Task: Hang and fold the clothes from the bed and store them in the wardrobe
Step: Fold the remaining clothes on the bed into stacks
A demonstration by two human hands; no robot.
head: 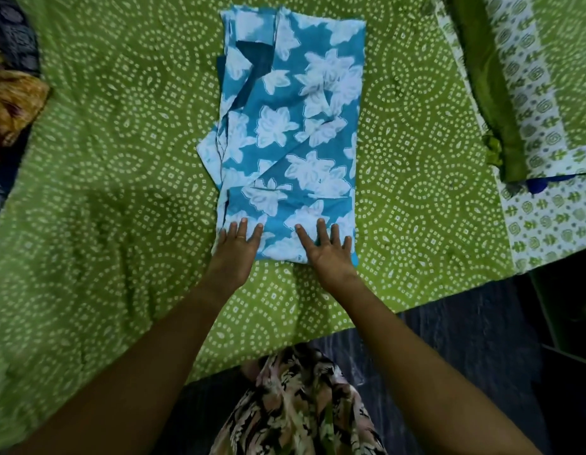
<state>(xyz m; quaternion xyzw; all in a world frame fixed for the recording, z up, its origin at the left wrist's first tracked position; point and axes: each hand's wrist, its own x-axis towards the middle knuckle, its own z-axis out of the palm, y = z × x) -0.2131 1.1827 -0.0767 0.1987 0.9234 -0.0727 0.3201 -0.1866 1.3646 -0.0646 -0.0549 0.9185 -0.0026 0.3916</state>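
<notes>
Cloth in blue with pale flowers, a folded garment (304,126), lies flat about the middle of the green dotted bedspread (121,159). Its long axis runs straight away from the person: the near hem sits a little in from the bedspread's near edge and the far end points toward its far side. The garment's right side is a clean straight fold. On its left side several layers show, stepped and slightly fanned out.

The left hand (237,247) rests palm down on the near left corner of the garment, fingers straight and close together, gripping nothing; a thin ring (241,238) shows on one finger. The right hand (327,254) lies flat on the near hem toward the right corner, fingers straight and spread, pressing the fabric and grasping nothing. Both forearms reach in across the bedspread's near edge.

At the bedspread's right side lies a folded green and white printed cloth (528,93), well apart from the garment. At its left side sits a bunched orange-brown cloth (13,106). Below the near edge are a dark floor (465,339) and the person's leaf-patterned dress (298,405).
</notes>
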